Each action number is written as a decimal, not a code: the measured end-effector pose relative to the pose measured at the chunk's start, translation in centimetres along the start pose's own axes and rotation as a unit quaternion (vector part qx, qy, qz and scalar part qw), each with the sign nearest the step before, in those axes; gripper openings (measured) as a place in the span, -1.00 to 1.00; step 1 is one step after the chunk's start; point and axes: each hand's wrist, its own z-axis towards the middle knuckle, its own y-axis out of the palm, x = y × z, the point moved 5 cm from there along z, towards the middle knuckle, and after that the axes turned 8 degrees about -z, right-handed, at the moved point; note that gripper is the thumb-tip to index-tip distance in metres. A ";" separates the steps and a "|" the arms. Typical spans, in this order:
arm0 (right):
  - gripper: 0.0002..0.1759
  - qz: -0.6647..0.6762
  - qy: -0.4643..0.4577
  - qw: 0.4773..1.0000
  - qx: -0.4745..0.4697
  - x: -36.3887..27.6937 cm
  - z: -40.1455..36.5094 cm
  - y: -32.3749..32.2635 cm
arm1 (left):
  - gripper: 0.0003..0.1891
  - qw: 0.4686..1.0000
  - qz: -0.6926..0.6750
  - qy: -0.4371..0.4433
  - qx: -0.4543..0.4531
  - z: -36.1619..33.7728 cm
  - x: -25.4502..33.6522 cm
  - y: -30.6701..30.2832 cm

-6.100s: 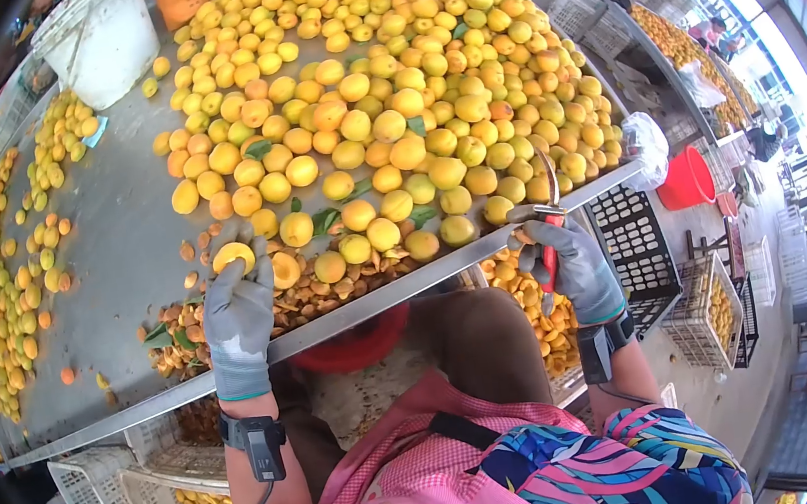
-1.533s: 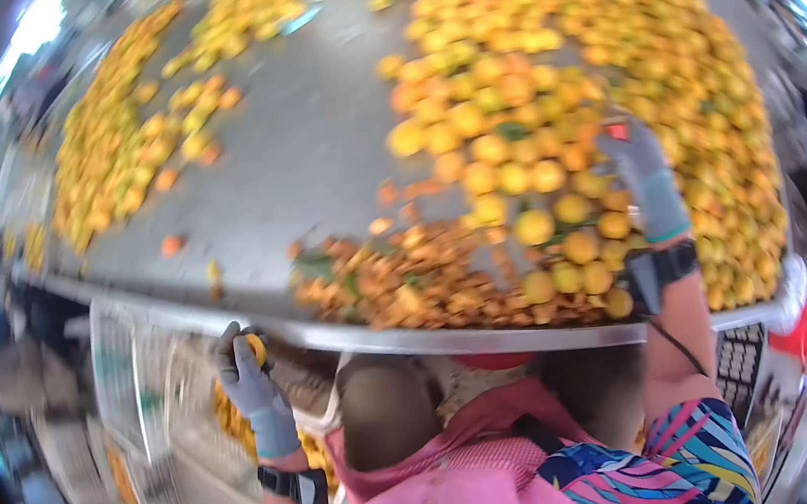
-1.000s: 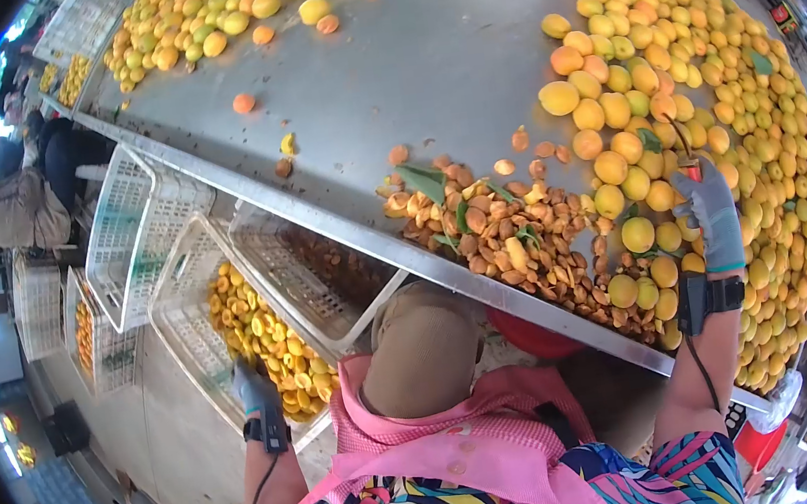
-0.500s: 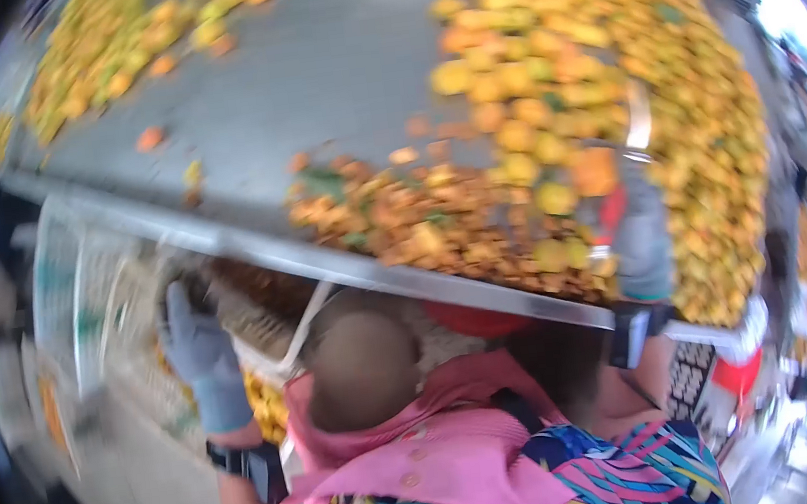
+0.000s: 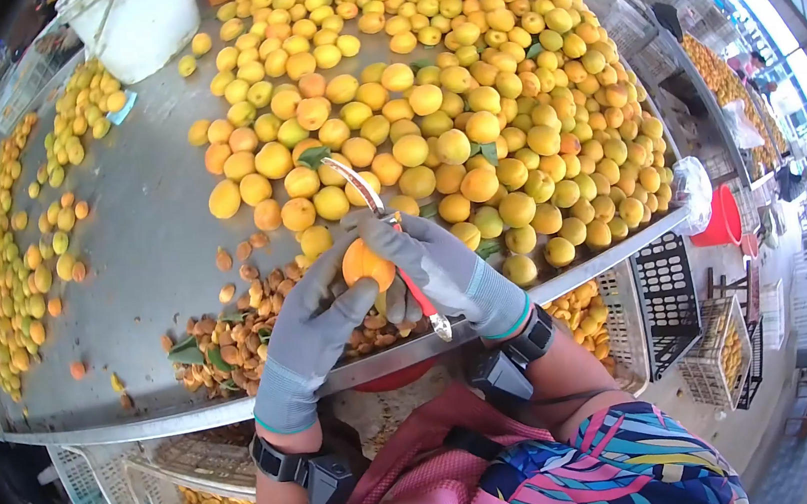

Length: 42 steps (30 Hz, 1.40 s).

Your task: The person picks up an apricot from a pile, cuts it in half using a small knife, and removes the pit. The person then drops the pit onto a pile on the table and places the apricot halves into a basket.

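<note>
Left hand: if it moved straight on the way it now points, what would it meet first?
The left hand, holding an orange-yellow fruit, would probably meet the right hand first, close ahead, though depth is unclear.

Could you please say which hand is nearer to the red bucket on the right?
Right: the right hand, with the red-handled tool, is left of the red bucket; the left hand, gripping a fruit, is farther left.

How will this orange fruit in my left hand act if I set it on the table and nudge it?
The fruit looks rounded, so it would probably roll on the flat metal table. It is likely light, being small enough for the left hand to hold in its fingers. Its smooth-looking skin may be a little slippery.
</note>
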 end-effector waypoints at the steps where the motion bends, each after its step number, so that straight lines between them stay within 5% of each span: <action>1: -0.35 0.029 -0.017 0.999 0.005 -0.2 0.2 -0.5 | -0.39 1.000 -0.021 -0.005 -0.003 0.6 -0.1 0.2; 6: -0.41 0.027 -0.081 0.996 0.035 0.0 0.8 -1.9 | -0.39 0.999 -0.038 0.017 -0.006 2.7 -1.6 0.5; 9: -0.44 0.006 -0.125 0.989 0.073 -0.1 0.1 -2.0 | -0.39 0.973 -0.205 0.048 0.097 2.7 -2.2 -0.3; 11: -0.45 -0.003 -0.121 0.990 0.070 0.3 -0.2 -1.8 | -0.40 0.945 -0.325 0.034 0.031 2.5 -3.2 -1.8; 15: -0.41 -0.085 -0.157 0.979 0.095 -0.1 -0.9 -1.5 | -0.30 0.929 -0.358 -0.006 0.087 2.5 -3.1 -1.6; 18: -0.39 -0.073 -0.167 0.982 0.049 0.0 -1.1 -0.7 | -0.44 0.905 -0.425 -0.023 -0.016 2.5 -3.5 -1.0; 20: -0.39 -0.094 -0.219 0.970 0.042 -0.6 -1.6 0.5 | -0.50 0.987 -0.105 -0.004 0.120 2.0 -4.0 -1.6; 21: -0.39 -0.096 -0.218 0.970 0.040 0.0 -1.4 0.7 | -0.50 0.987 -0.107 -0.003 0.121 1.9 -4.0 -1.1; 23: -0.40 -0.191 -0.263 0.943 0.067 1.0 -1.0 0.8 | -0.47 0.966 0.174 0.087 0.170 1.1 -2.1 -0.5; 30: -0.42 -0.265 -0.292 0.914 0.095 0.4 -1.1 1.4 | -0.36 0.968 0.033 0.069 0.238 0.3 -1.8 -0.2; 35: -0.48 -0.302 -0.306 0.893 0.136 0.5 -0.9 1.3 | -0.39 0.948 0.020 0.162 0.273 0.6 -1.9 0.4; 37: -0.49 -0.278 -0.379 0.868 0.161 0.6 -0.6 1.3 | -0.40 0.811 0.434 0.276 0.278 0.3 -2.7 -1.2; 38: -0.48 -0.281 -0.356 0.879 0.146 0.8 -0.5 1.4 | -0.40 0.802 0.439 0.297 0.276 0.4 -1.5 -0.8; 39: -0.48 -0.284 -0.328 0.892 0.130 0.9 -0.3 1.4 | -0.40 0.940 0.111 0.209 0.245 1.1 -1.8 -1.0; 40: -0.48 -0.281 -0.343 0.886 0.135 0.5 -0.6 1.3 | -0.40 0.954 -0.230 0.085 0.174 1.7 -3.0 -0.3; 42: -0.47 -0.298 -0.278 0.906 0.113 0.4 -0.4 1.4 | -0.40 0.955 -0.236 0.067 0.165 1.5 -2.9 -0.5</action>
